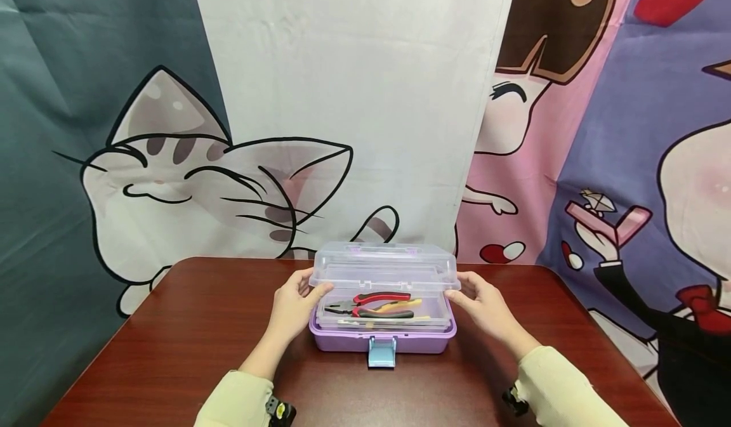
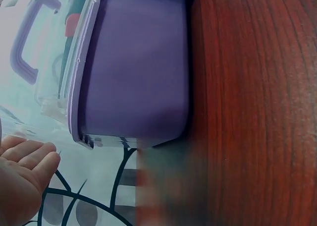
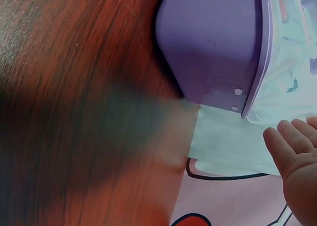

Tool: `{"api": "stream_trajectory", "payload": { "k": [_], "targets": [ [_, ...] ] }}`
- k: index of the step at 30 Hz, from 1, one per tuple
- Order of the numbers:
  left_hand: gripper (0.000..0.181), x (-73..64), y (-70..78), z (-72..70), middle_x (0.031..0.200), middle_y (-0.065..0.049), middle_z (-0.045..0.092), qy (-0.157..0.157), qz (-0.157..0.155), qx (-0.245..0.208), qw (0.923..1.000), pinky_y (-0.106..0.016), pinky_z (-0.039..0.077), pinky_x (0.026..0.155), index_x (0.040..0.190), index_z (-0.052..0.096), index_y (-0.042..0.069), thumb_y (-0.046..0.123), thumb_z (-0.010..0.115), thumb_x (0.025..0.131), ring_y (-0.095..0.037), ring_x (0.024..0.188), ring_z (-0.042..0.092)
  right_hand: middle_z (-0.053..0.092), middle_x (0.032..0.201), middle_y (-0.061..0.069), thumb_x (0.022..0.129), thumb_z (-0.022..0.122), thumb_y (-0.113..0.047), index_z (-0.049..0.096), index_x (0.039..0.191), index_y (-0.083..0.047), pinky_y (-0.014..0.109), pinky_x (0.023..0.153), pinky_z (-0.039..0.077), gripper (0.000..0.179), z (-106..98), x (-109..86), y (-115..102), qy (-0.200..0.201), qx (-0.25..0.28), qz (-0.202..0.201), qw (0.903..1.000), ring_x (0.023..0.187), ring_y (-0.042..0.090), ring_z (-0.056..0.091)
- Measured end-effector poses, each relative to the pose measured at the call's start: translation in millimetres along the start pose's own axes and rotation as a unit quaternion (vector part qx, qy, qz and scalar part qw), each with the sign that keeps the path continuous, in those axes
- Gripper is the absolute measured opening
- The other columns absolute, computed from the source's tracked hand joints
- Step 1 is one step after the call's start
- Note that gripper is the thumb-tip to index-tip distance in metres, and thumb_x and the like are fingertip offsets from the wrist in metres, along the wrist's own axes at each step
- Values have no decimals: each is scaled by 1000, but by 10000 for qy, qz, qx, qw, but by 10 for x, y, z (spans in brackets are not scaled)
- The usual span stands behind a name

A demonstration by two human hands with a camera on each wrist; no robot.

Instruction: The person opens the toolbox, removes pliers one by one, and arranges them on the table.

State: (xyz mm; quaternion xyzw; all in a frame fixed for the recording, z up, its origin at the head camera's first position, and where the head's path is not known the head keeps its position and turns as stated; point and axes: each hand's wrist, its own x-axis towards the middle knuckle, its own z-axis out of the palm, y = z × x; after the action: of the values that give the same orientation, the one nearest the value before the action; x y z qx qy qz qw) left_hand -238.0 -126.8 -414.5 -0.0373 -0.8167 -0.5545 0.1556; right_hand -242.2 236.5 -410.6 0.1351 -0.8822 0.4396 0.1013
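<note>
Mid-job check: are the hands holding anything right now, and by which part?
The box's clear lid, by its side edges: left hand at the left end, right hand at the right.

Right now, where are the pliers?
Head view: the pliers lie in the clear tray of the purple box, between the left hand and the right hand.

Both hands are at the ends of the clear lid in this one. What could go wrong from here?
The left hand and right hand hold the clear lid only at its ends; if one slips, it might tilt or drop, perhaps catching a finger.
The blue latch hangs unfastened, so the lid could swing if the purple box were lifted now.
The pliers lie in the tray with handles spread, so a jolt might shift them.
</note>
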Motion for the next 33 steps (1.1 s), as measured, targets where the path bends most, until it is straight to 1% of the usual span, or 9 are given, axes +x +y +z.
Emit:
{"api": "stream_trajectory", "payload": {
  "k": [5, 9, 13, 16, 19, 20, 25, 29, 33],
  "targets": [
    [58, 30, 30, -1, 125, -18, 62, 22, -7, 159, 9999, -40, 48, 99, 122, 58, 5, 39, 75, 79, -29, 120, 56, 62, 123, 20, 90, 65, -26, 52, 126, -3, 44, 93, 51, 45, 11, 18, -25, 80, 151, 46, 9998, 112, 33, 61],
    [59, 52, 55, -3, 125, -18, 62, 34, -31, 293, 9996, -40, 48, 99, 122, 58, 5, 42, 73, 80, -30, 119, 57, 61, 123, 23, 91, 63, -19, 50, 130, 1, 47, 93, 50, 47, 13, 31, -115, 90, 174, 101, 9998, 112, 36, 61],
    [59, 73, 72, -3, 124, -18, 62, 48, -40, 372, 9993, -41, 48, 98, 122, 58, 5, 44, 72, 80, -30, 118, 58, 63, 121, 23, 91, 63, -20, 52, 129, 2, 46, 91, 51, 45, 6, 47, -152, 110, 110, 107, 9998, 110, 34, 62],
    [59, 86, 83, 1, 123, -18, 63, 71, -29, 406, 9991, -41, 49, 97, 122, 58, 4, 45, 72, 80, -30, 115, 59, 65, 119, 19, 91, 63, -28, 55, 127, -2, 44, 91, 52, 45, 1, 69, -101, 147, 67, 97, 9998, 109, 30, 63],
    [57, 96, 100, 7, 120, -18, 64, 99, -13, 413, 9991, -42, 50, 96, 121, 59, 4, 43, 72, 81, -29, 112, 61, 64, 119, 20, 92, 62, -29, 55, 124, -2, 47, 92, 51, 43, 1, 91, -89, 143, 113, 118, 9998, 110, 33, 62],
    [57, 98, 105, 8, 119, -17, 65, 103, -4, 421, 9991, -42, 50, 95, 120, 59, 4, 43, 72, 81, -29, 111, 62, 64, 120, 19, 92, 62, -31, 54, 123, -3, 47, 93, 51, 43, 11, 107, -43, 147, 140, 124, 9997, 110, 32, 62],
    [56, 111, 132, 9, 116, -17, 67, 139, 35, 523, 9985, -43, 52, 93, 120, 59, 4, 42, 71, 82, -29, 107, 64, 63, 120, 22, 93, 60, -26, 52, 119, 0, 48, 95, 49, 38, 23, 141, -20, 162, 243, 119, 9995, 113, 35, 60],
    [59, 129, 137, 7, 117, -19, 66, 162, 24, 621, 9979, -44, 52, 92, 121, 58, 2, 45, 70, 82, -30, 106, 65, 65, 117, 21, 93, 60, -24, 53, 119, 0, 45, 94, 50, 36, 21, 168, -27, 205, 192, 143, 9995, 110, 32, 62],
    [61, 144, 143, 10, 116, -19, 66, 177, -8, 643, 9978, -45, 52, 92, 120, 58, 2, 47, 69, 82, -30, 106, 64, 66, 115, 20, 93, 61, -23, 54, 124, 0, 37, 90, 52, 39, 13, 193, -32, 231, 102, 123, 9996, 106, 28, 64]
  ]
}}
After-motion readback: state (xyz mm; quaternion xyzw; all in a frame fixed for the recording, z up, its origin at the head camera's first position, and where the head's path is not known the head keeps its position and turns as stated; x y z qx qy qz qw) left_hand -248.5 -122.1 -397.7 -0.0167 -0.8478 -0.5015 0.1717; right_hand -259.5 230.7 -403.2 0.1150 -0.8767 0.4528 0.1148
